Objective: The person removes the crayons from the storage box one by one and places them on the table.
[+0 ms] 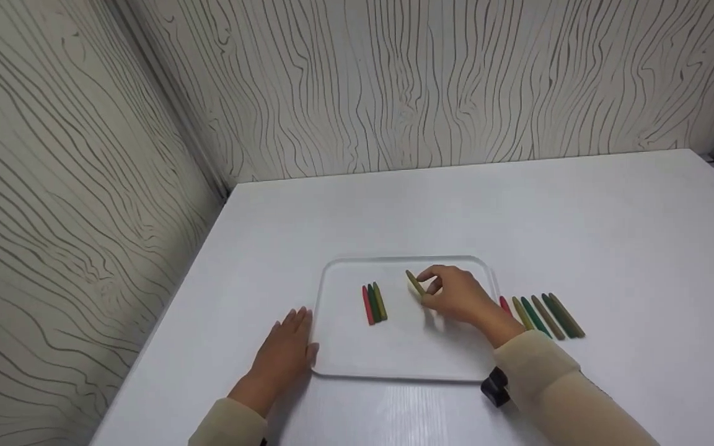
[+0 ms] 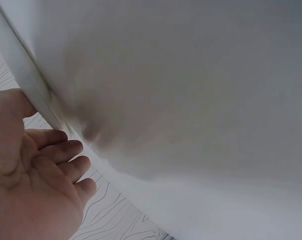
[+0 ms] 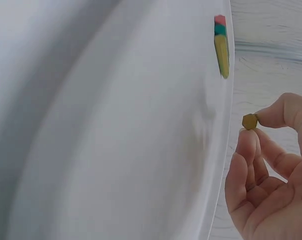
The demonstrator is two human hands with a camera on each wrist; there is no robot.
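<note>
My right hand [image 1: 458,293] pinches an olive-yellow crayon [image 1: 414,282] between thumb and fingertips above the right half of a white tray [image 1: 394,356]. The right wrist view shows this crayon's six-sided end [image 3: 249,121] towards the camera. To its left, a red crayon [image 1: 367,305], a dark green crayon [image 1: 374,303] and an olive crayon [image 1: 380,301] lie side by side in the tray. My left hand [image 1: 284,345] rests on the table with fingers extended, its thumb at the tray's left rim. In the left wrist view, the left hand's palm [image 2: 31,185] shows beside that rim.
Right of the tray lies a row of several crayons, among them a green crayon [image 1: 535,316] and a brown crayon [image 1: 548,316]; my right forearm partly covers the row. The white table [image 1: 394,217] meets wood-grain patterned panels [image 1: 394,87] behind and at the left.
</note>
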